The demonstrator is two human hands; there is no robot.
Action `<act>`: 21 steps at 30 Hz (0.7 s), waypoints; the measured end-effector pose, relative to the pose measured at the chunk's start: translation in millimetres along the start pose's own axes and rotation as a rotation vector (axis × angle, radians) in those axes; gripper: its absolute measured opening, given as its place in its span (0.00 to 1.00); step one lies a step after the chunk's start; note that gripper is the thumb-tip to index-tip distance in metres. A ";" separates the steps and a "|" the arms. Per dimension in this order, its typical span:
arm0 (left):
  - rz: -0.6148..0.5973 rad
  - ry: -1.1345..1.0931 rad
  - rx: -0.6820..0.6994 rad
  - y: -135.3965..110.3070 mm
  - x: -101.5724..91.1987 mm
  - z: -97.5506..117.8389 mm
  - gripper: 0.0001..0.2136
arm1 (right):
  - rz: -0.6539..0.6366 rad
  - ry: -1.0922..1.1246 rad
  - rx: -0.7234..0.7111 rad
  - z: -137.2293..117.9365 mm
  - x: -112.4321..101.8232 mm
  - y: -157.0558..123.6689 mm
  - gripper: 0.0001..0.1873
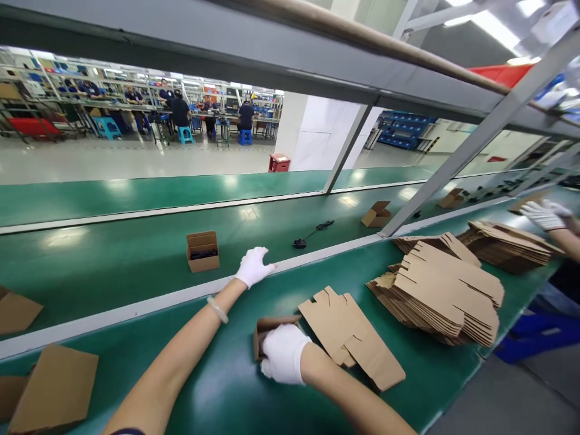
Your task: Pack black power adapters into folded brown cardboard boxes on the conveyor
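My left hand (254, 267), in a white glove, hovers around the pale rail between the bench and the green belt. Its thumb and fingers are apart, with nothing in them. On the bench, my right hand (284, 353), also gloved, grips a small brown cardboard box (260, 336) with its top open. Part of the box is hidden behind the glove. Just right of it lie flat cardboard blanks (338, 326). A black adapter with a cable (299, 243) rests on the belt beyond my left hand. Left of that stands an open box (203, 262) holding something black, likely cable.
Stacked cardboard blanks (446, 290) lie on the bench at right. A co-worker's gloved hands (541, 214) work farther right. Another open box (377, 215) sits on the belt by a slanted metal post (453, 160). A folded box (57, 386) stands at lower left.
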State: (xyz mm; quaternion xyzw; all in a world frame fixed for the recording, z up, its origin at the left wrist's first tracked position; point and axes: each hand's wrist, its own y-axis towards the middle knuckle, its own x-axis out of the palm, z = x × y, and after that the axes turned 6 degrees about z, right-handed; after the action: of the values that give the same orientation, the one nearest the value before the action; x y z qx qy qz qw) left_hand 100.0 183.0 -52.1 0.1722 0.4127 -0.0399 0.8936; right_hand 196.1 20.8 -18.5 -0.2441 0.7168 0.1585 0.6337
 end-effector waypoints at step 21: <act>0.260 -0.717 0.057 41.1 -13.8 21.1 0.19 | 0.298 0.264 -0.166 0.1 -30.5 -63.6 0.06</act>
State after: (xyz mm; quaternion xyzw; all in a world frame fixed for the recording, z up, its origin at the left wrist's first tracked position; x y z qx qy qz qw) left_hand 115.0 213.4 -17.7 0.2228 0.0473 0.0045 0.9737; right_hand 233.6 -27.4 16.8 -0.2052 0.8062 0.2756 0.4816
